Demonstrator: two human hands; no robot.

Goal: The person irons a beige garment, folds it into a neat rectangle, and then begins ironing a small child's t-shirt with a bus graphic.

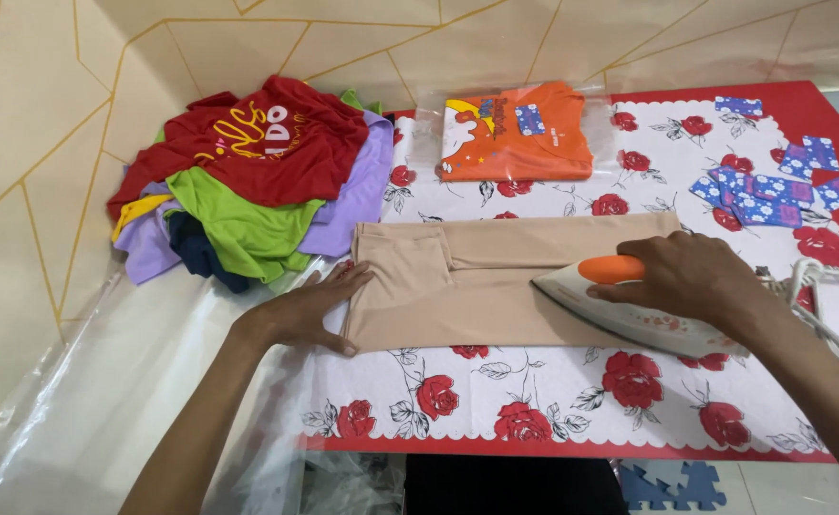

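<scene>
Hands first, since they're closest to the camera: left hand (310, 310) lies flat, fingers spread, pinning the left edge of the folded beige garment (457, 281). Right hand (691, 277) is wrapped round the orange handle of the white iron (629, 310), which sits on the garment's right end, nose pointing left. So the cloth's long axis runs left-right between both hands, on the rose-print table cover (534, 401). Further back sit a bagged orange shirt (515, 133) and a pile of colourful clothes (248, 176).

Right hand (691, 277) around iron (629, 310) on beige garment (457, 281), left hand (310, 310) flat.
</scene>
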